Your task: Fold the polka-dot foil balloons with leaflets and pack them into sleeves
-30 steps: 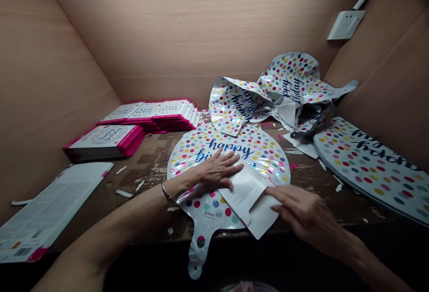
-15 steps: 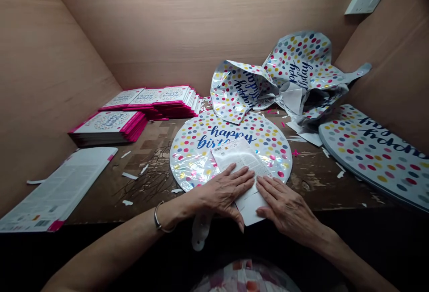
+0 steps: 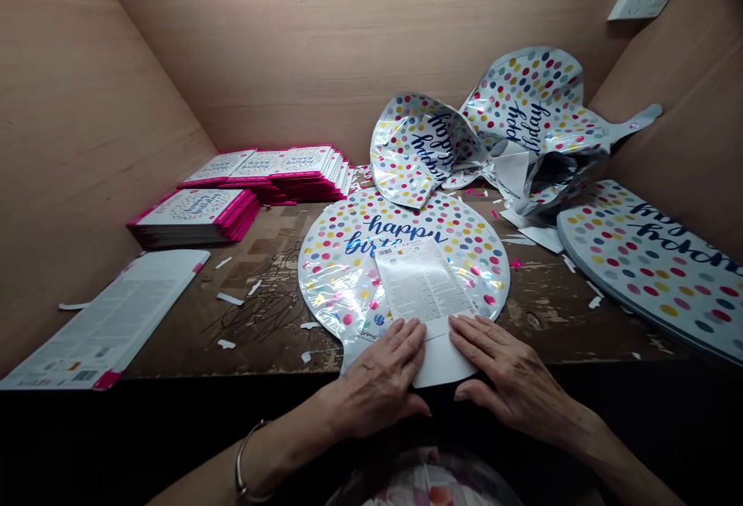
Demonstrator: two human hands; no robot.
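Observation:
A flat round foil balloon [image 3: 330, 258] with coloured dots and "happy birthday" lettering lies in front of me. On top of it rests a printed white card sleeve [image 3: 421, 278], its plain lower end reaching past the table's front edge. My left hand [image 3: 377, 378] lies flat at the sleeve's lower left side, fingertips on the printed part, thumb pointing right. Pressed on the lower right side is my right hand [image 3: 505, 370], its fingers stretched out and its thumb apart. Neither hand grips anything. Part of the balloon's tail is hidden under my left hand.
Pink-edged packs [image 3: 197, 208] are stacked at the back left. Flat card sleeves [image 3: 116, 320] lie at the left edge. Crumpled balloons [image 3: 418, 150] stand at the back, and a flat balloon stack [image 3: 650, 258] is at the right. Paper scraps [image 3: 231, 299] dot the brown table [image 3: 539, 320].
My left hand has slid down and left, uncovering more of the sleeve's print. The sleeve now lies straighter. My right hand has shifted slightly right and down.

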